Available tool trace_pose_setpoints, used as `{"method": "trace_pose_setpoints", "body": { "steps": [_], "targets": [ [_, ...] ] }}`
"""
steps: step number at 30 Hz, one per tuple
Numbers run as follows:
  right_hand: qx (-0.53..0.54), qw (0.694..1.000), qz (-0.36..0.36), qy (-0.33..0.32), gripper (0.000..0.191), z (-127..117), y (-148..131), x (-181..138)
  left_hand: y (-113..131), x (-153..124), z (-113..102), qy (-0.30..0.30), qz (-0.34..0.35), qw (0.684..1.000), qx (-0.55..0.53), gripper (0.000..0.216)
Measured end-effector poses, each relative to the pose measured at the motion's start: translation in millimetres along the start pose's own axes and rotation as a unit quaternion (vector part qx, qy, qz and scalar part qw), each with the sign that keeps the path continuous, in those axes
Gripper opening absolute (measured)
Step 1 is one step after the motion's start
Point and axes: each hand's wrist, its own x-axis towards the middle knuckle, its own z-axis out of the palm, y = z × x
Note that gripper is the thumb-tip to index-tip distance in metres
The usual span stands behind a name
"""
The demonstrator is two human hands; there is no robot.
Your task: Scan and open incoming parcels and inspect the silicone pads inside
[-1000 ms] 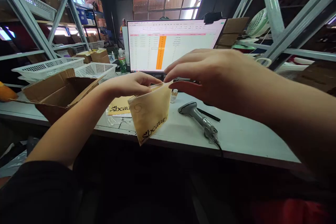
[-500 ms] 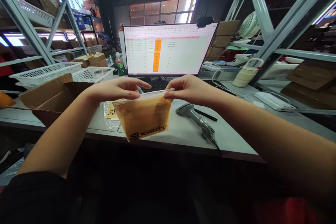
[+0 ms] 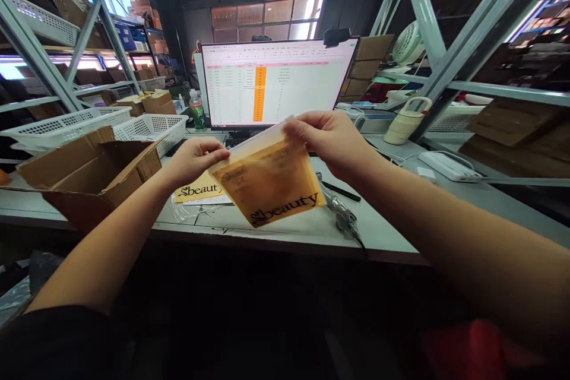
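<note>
A yellow zip bag (image 3: 271, 181) with black "beauty" lettering hangs tilted above the desk, its right side higher. My left hand (image 3: 196, 160) pinches its upper left corner between thumb and fingers. The upper right corner is gripped by my right hand (image 3: 327, 136). Something fills the bag, but I cannot make out what. Behind it on the desk lies another yellow "beauty" packet (image 3: 198, 189), partly covered by the held bag. A barcode scanner (image 3: 341, 214) in clear wrapping lies to the right, its head hidden behind the bag.
An open cardboard box (image 3: 89, 175) stands at the left, with white plastic baskets (image 3: 151, 127) behind it. A monitor (image 3: 294, 89) showing a spreadsheet stands at the back. On the right are a cream tumbler (image 3: 406, 122) and a white power strip (image 3: 449, 166).
The bag has moved right and tilted, its right side rising and its face flattening out. My left hand has shifted left and closed on the corner; my right hand has moved right and up.
</note>
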Motion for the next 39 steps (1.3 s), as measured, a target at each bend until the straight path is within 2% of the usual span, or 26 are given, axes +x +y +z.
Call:
{"method": "trace_pose_setpoints", "body": {
  "steps": [3,6,10,14,17,20,23,27,31,34,36,38,39],
  "targets": [
    [-0.017,1.000,-0.018,-0.004,0.031,2.9,1.8,-1.3,1.4,1.0,-5.9,0.059,-0.010,0.998,0.027,0.030],
    [-0.086,0.993,-0.068,-0.035,0.032,12.1,0.9,-6.1,16.7,0.7,-0.3,0.088,0.036,0.994,0.054,0.026],
    [-0.236,0.952,-0.177,-0.079,0.031,26.6,-5.1,-18.5,42.9,-0.6,22.0,0.085,0.142,0.980,0.110,0.035],
    [-0.326,0.912,-0.226,-0.101,0.036,32.2,-10.9,-31.4,52.8,-4.8,38.4,0.105,0.190,0.962,0.163,0.043],
    [-0.344,0.902,-0.232,-0.117,0.036,31.3,-11.7,-37.3,51.9,-8.1,39.8,0.103,0.210,0.964,0.128,0.040],
    [-0.302,0.912,-0.249,-0.119,0.033,29.0,-12.2,-38.5,50.8,-6.6,33.7,0.072,0.233,0.968,0.063,0.035],
    [-0.234,0.935,-0.259,-0.069,0.029,22.7,-17.1,-34.3,48.4,0.5,20.9,0.055,0.232,0.969,0.055,0.035],
    [-0.180,0.954,-0.235,0.038,0.023,2.5,-27.8,-21.2,36.1,8.6,-3.3,0.078,0.205,0.972,0.087,0.042],
    [-0.112,0.962,-0.213,0.131,0.023,-27.5,-34.5,-5.7,18.0,4.1,-21.4,0.101,0.154,0.979,0.087,0.048],
    [-0.049,0.959,-0.208,0.189,0.020,-45.7,-35.0,2.7,6.0,-0.3,-21.5,0.117,0.127,0.983,0.064,0.049],
    [-0.056,0.965,-0.195,0.169,0.020,-48.7,-31.5,6.0,0.2,0.6,-15.7,0.148,0.120,0.980,0.048,0.049],
    [-0.131,0.972,-0.182,0.069,0.030,-40.8,-24.1,7.4,-2.6,4.9,-7.9,0.161,0.121,0.978,0.061,0.047],
    [-0.184,0.966,-0.182,0.010,0.041,-32.8,-19.4,7.5,-2.6,7.8,-4.3,0.153,0.125,0.977,0.081,0.045]
  ]
}}
